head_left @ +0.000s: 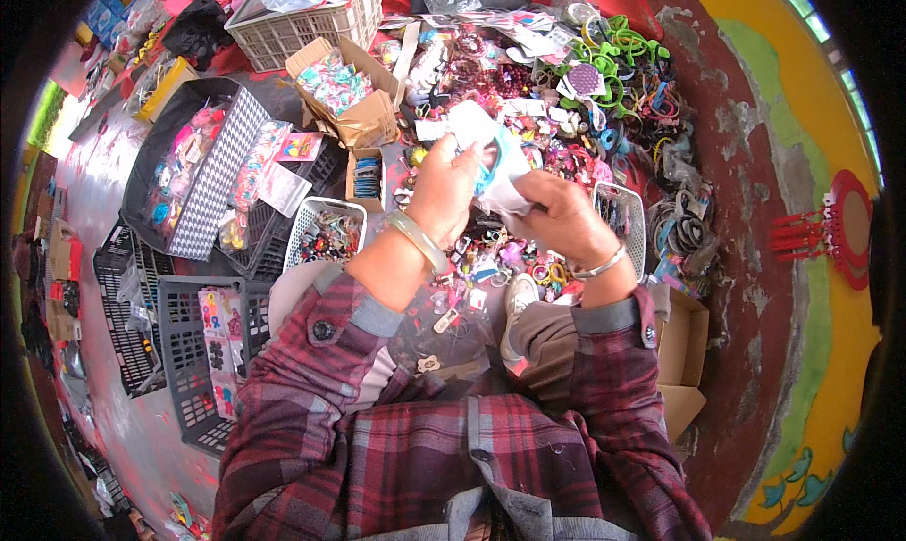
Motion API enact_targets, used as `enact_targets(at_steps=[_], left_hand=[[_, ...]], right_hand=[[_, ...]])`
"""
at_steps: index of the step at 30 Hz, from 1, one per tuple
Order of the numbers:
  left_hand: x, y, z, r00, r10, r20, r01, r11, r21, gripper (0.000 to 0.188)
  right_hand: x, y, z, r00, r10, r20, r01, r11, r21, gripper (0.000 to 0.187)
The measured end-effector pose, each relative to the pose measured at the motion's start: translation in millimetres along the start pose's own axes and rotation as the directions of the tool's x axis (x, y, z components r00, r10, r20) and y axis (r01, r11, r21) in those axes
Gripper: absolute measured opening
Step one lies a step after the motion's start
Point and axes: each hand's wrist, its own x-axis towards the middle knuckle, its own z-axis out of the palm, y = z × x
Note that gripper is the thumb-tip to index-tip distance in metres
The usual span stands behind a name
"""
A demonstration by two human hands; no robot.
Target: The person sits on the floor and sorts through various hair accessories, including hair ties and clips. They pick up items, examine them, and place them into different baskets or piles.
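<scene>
My left hand is closed around a white card and a light blue band, which curves away from the thumb. Pinched in my right hand is a whitish, see-through plastic wrapper that lies against the blue band. Whether the wrapper still encloses the band I cannot tell. Both hands are close together above a heap of small hair accessories.
Green headbands lie at the heap's far right. Left of it stand a cardboard box of packets, a white basket of small pieces and a houndstooth-patterned box. Black crates are nearer left; an open carton is at right.
</scene>
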Motion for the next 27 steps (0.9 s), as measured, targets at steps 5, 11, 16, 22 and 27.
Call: enact_targets(at_steps=[5,11,16,22,27], left_hand=[[14,-4,-15,0.980,0.183,0.072,-0.196,0.883,0.427,0.022],[4,-22,-2,0.972,0.191,0.133,-0.230,0.875,0.425,0.018],[3,-22,0,0.998,0.052,0.030,-0.055,0.993,0.106,0.020],[3,-15,-1,1.000,0.013,0.019,-0.014,1.000,0.018,0.018],[-1,0,5,0.999,0.047,0.015,-0.047,0.997,0.068,0.017]], right_hand=[[-7,3,-22,0.829,0.361,-0.426,-0.105,0.850,0.516,0.019],[18,-2,23,0.873,-0.169,-0.458,-0.009,0.932,-0.362,0.015],[17,-14,29,0.935,-0.061,-0.350,-0.051,0.952,-0.301,0.014],[13,-11,33,0.957,0.035,-0.289,-0.060,0.995,-0.080,0.014],[-5,-6,5,0.942,0.334,0.032,-0.288,0.757,0.586,0.015]])
